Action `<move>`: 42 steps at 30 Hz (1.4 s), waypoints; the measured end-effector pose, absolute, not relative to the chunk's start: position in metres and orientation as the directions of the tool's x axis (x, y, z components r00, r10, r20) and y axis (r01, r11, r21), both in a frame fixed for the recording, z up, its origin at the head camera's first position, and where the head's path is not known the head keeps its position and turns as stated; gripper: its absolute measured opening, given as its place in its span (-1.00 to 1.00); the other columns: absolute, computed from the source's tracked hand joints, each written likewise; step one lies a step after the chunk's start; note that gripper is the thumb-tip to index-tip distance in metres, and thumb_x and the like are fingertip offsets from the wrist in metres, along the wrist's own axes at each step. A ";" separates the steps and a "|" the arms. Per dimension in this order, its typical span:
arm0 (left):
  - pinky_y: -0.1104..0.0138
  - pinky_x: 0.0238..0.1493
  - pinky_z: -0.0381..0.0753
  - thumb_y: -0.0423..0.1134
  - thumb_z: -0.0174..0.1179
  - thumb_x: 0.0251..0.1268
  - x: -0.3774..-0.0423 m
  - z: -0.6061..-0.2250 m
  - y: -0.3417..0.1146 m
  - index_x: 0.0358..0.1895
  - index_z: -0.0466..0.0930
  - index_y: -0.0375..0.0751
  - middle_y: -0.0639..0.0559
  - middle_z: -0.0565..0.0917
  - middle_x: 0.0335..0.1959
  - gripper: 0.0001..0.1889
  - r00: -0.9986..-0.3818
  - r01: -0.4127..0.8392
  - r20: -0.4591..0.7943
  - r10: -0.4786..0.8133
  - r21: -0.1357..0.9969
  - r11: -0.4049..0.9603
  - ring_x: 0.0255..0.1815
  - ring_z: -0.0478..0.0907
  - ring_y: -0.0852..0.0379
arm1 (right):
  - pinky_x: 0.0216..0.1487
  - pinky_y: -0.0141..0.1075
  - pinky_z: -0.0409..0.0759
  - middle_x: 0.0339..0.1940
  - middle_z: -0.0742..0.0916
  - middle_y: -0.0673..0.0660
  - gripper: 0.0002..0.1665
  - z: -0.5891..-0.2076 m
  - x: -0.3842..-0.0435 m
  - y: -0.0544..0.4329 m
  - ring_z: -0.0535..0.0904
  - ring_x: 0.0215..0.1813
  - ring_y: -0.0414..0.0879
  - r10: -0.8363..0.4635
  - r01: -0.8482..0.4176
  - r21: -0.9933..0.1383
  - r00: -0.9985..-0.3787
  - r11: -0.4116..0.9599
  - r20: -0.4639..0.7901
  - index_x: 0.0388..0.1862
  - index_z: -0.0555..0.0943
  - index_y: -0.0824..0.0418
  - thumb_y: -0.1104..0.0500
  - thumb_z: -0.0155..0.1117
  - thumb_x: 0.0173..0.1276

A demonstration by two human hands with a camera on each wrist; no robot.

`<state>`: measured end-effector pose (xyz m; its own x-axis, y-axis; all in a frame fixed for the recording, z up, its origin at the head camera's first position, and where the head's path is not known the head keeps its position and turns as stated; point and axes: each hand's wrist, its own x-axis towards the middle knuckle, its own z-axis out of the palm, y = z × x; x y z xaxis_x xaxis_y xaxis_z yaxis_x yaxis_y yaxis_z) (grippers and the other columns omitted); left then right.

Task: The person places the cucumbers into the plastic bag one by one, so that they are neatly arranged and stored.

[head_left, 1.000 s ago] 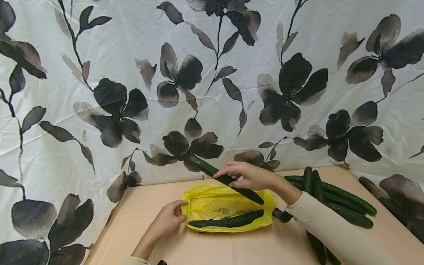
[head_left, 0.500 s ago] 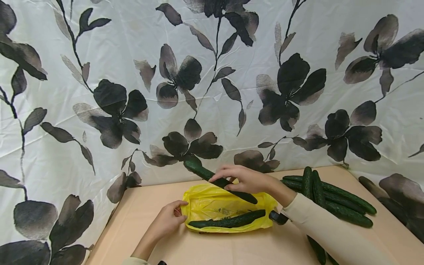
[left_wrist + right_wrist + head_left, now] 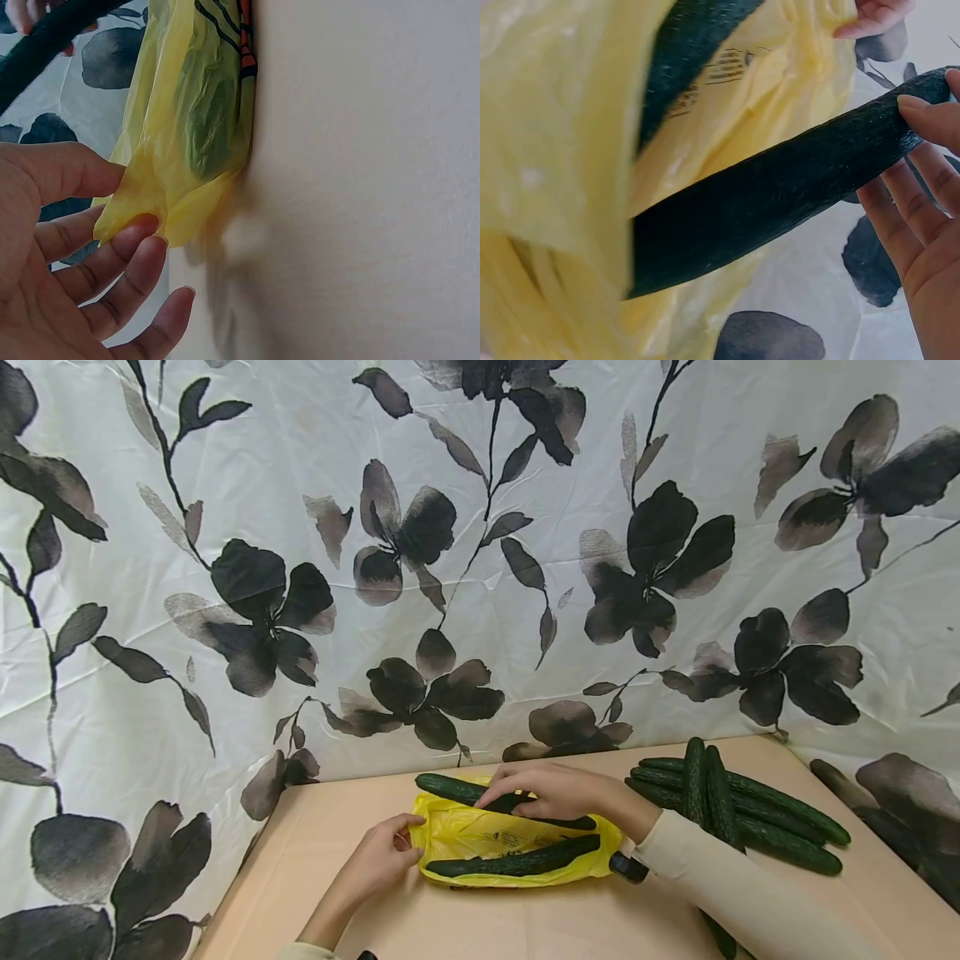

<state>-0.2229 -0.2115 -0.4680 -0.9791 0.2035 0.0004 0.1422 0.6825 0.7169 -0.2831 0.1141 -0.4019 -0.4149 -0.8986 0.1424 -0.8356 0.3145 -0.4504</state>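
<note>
A yellow plastic bag [image 3: 480,831] lies on the table with its mouth spread upward. Inside it, along the near side, rests one dark green cucumber [image 3: 525,857]. My left hand [image 3: 382,856] pinches the bag's left edge between thumb and fingers, as the left wrist view also shows. In my right hand [image 3: 558,789] is a second cucumber [image 3: 780,180], held from above over the far side of the bag. The right wrist view shows its right end tucked behind the yellow plastic, while its left end sticks out past the bag.
Several more cucumbers [image 3: 787,814] lie in a crossed pile on the right of the table [image 3: 315,827]. Another cucumber [image 3: 720,935] shows partly under the right sleeve. A white cloth with dark flowers [image 3: 480,568] hangs behind the table.
My right hand has lowered the held cucumber from a steep slant above the bag to a flatter position at its far side. The left hand keeps its place on the bag's edge.
</note>
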 end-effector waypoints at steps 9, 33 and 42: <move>0.39 -0.36 0.46 -0.42 0.39 0.14 -0.221 -0.467 -0.212 0.17 0.61 -0.34 -0.02 0.51 -0.31 -0.53 -0.978 0.151 0.013 0.207 0.729 0.667 -0.30 0.47 0.09 | 0.22 -0.30 0.54 0.21 0.62 -0.17 -0.32 -0.417 -0.285 0.111 0.51 0.22 -0.29 -0.911 -0.837 -0.430 -0.406 0.340 0.070 0.34 0.57 -0.31 0.35 0.29 0.42; 0.40 -0.34 0.48 -0.45 0.38 0.05 -0.220 -0.469 -0.213 0.17 0.60 -0.37 -0.05 0.52 -0.29 -0.48 -0.981 0.157 0.038 0.191 0.737 0.658 -0.31 0.51 0.12 | 0.14 -0.30 0.58 0.23 0.63 -0.23 -0.35 -0.438 -0.279 0.093 0.53 0.25 -0.30 -0.912 -0.846 -0.350 -0.401 0.403 -0.084 0.27 0.62 -0.30 0.34 0.32 0.37; 0.39 -0.36 0.47 -0.46 0.38 0.06 -0.220 -0.469 -0.214 0.18 0.60 -0.37 -0.05 0.52 -0.30 -0.49 -0.981 0.153 0.032 0.192 0.740 0.655 -0.32 0.50 0.12 | 0.16 -0.35 0.57 0.23 0.65 -0.22 -0.39 -0.445 -0.282 0.090 0.55 0.25 -0.31 -0.915 -0.845 -0.355 -0.394 0.400 -0.093 0.29 0.63 -0.21 0.39 0.23 0.44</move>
<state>-0.2201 -0.2136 -0.4685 -0.9809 0.1920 0.0324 0.1527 0.6551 0.7399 -0.2816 0.0898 -0.4448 -0.3935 -0.9146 -0.0931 -0.8450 0.3997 -0.3553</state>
